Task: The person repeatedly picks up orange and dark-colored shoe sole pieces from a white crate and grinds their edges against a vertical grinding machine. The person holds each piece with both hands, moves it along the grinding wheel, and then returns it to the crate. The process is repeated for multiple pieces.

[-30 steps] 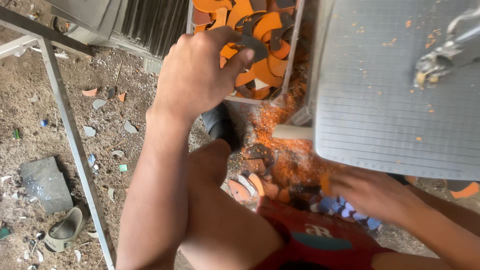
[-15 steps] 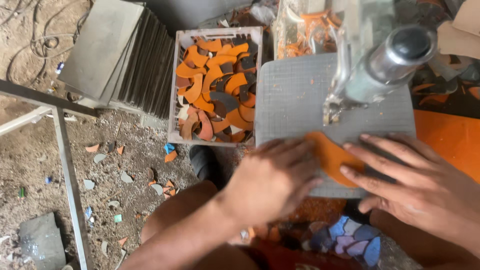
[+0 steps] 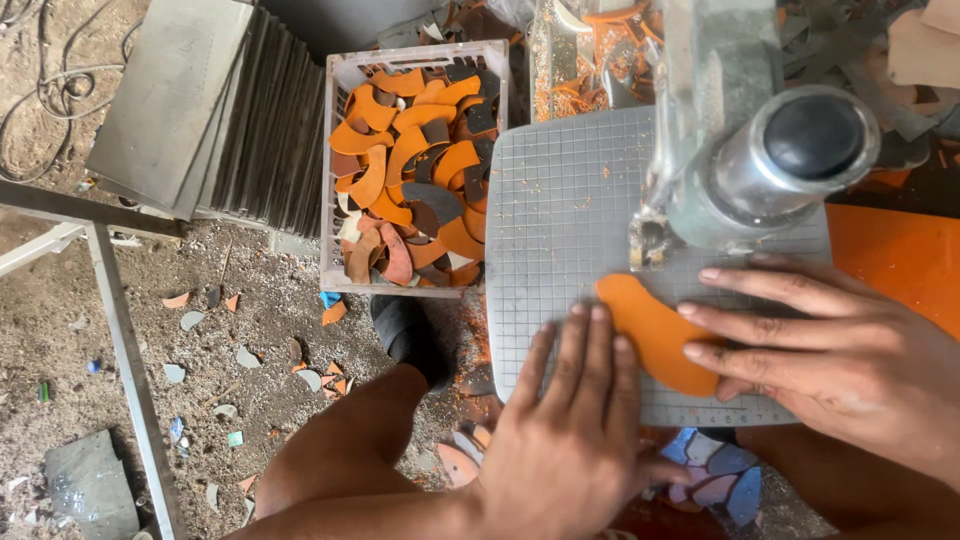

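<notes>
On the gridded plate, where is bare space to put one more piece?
The gridded plate is bare at its far left, between the crate and the machine head. Near the front it is crowded: the left hand, orange piece and right hand.

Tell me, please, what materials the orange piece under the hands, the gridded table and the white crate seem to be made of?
Orange piece: probably glazed ceramic tile; flat, smooth, matte, with orange dust around. Gridded table: apparently metal; grey with scored squares. White crate: likely plastic; thin slotted walls. Left hand and right hand press the piece.
</notes>
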